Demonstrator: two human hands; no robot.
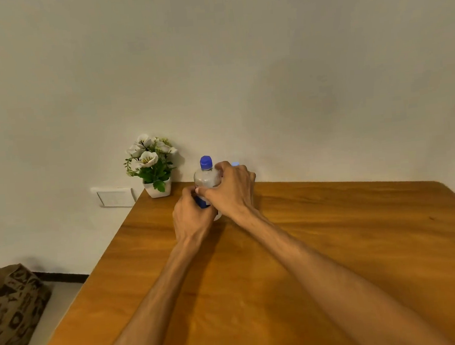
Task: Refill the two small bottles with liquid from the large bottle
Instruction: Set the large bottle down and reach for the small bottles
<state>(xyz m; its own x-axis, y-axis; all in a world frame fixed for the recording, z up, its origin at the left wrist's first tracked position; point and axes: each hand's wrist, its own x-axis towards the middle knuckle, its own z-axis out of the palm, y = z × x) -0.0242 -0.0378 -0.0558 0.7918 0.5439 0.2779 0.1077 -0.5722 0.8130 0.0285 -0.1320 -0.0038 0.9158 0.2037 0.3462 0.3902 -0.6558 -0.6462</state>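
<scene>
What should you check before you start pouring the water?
1. Blue cap off the clear bottle: not ok, it is on.
2. Bottle held firmly: ok, the left hand and right hand both grip it.
3. Bottle upright on the wooden table: ok.
4. Second bottle ready: cannot tell, only a pale blue cap peeks out behind the right hand.
5. Flower pot out of the way: ok, it stands apart at the table's far corner.
</scene>
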